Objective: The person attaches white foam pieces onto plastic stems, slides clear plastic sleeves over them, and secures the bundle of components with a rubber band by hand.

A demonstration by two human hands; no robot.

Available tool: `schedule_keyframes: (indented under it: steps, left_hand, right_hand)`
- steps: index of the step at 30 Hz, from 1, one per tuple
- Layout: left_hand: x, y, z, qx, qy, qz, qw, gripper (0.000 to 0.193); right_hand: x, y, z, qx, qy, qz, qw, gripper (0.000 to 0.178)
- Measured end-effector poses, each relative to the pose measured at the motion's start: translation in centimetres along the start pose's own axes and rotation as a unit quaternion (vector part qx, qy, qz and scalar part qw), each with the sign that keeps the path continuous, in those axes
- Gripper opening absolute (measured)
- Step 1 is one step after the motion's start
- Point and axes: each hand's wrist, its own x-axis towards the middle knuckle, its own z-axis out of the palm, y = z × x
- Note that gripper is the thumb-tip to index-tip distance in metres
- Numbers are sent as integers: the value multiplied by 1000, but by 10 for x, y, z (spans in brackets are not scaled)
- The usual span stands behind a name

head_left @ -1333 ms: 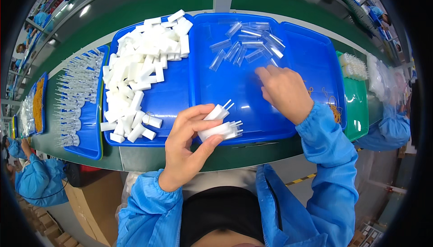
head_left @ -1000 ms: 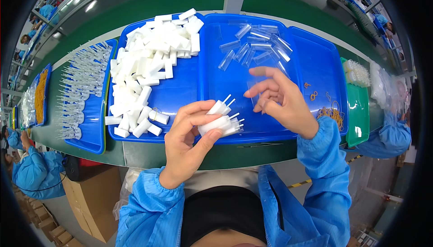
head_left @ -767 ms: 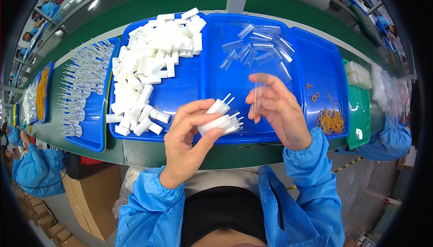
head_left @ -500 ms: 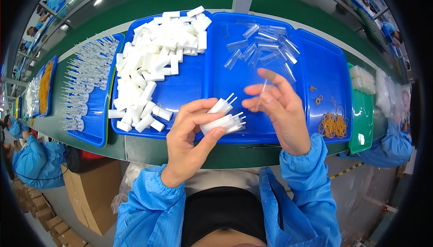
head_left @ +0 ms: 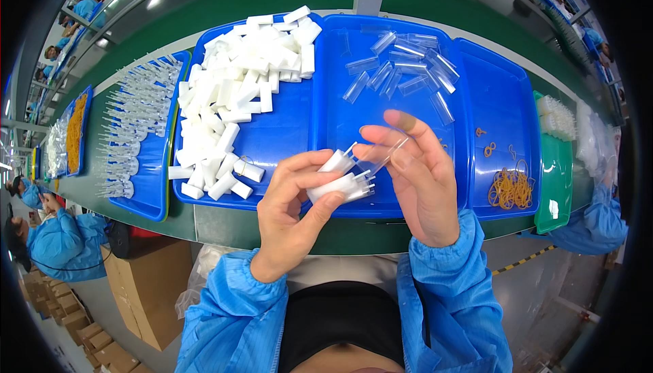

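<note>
My left hand (head_left: pixel 294 203) is closed round several white foam blocks (head_left: pixel 335 188), bundled together, with thin clear-and-white rods or tubes sticking out of their right ends. Between the thumb and fingers of my right hand (head_left: pixel 425 175) is a clear plastic sleeve (head_left: pixel 389 155), whose left end is close to the rod tips; whether it touches them I cannot tell. Both hands are above the front edge of a blue tray (head_left: pixel 340 121) in which clear plastic sleeves (head_left: pixel 408 67) lie loose.
Left of it, a blue tray (head_left: pixel 275 148) holds a heap of white foam blocks (head_left: pixel 235 87). Farther left are rows of clear pointed plastic parts (head_left: pixel 139 114). To the right, yellow rubber bands (head_left: pixel 511 189) lie in a blue tray, beside a green tray (head_left: pixel 554 196). A cardboard box (head_left: pixel 149 291) stands below the bench.
My right hand has moved left, bringing the clear sleeve nearer the rod tips of the bundle. My left hand keeps its hold, and the whole view has shifted slightly.
</note>
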Motion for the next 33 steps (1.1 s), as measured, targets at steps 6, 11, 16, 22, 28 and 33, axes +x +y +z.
schedule_keyframes:
  steps: [6, 11, 16, 22, 28, 33]
  left_hand:
    - [-1, 0, 1, 0, -3, 1, 1000, 27]
    - [0, 2, 2, -11, 3, -8, 1000, 26]
    - [0, 3, 6, -28, 19, -8, 999, 24]
    - [0, 3, 7, -25, 33, -3, 999, 22]
    - [0, 0, 6, -8, 33, 9, 999, 23]
    - [0, -1, 6, 4, 32, 13, 999, 23]
  right_hand:
    - [-3, -1, 2, 16, -19, -30, 999, 38]
    - [-5, 8, -1, -13, -30, -111, 993, 34]
    - [-9, 15, 4, -20, -54, -124, 991, 34]
    - [-10, 11, 6, -168, -18, -126, 978, 28]
    - [-10, 5, 0, -203, -17, -129, 970, 28]
    - [-9, 6, 0, -246, -27, -116, 962, 26]
